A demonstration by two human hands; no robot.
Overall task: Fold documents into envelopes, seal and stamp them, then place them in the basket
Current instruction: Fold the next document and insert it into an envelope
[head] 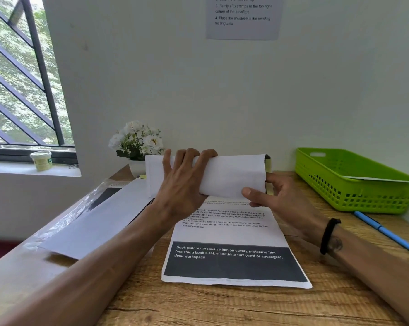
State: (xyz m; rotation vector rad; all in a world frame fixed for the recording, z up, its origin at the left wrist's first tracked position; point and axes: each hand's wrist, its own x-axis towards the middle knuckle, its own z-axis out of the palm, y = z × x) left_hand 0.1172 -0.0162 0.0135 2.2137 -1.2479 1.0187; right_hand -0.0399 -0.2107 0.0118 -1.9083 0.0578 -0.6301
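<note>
On the wall notice [243,17], steps 2 to 4 are printed: "Seal the envelope flap", "Firmly affix stamps", "Place the envelope in the pending mailing area". On the document [234,260], "Book (without protective film on cover)" is printed.

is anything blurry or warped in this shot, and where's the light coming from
Head view: daylight enters through the window at left, its foliage washed out. Wide-angle distortion bows the window bars and table edges. The printed document reads sharp; the wall notice is softer, though legible.
</note>
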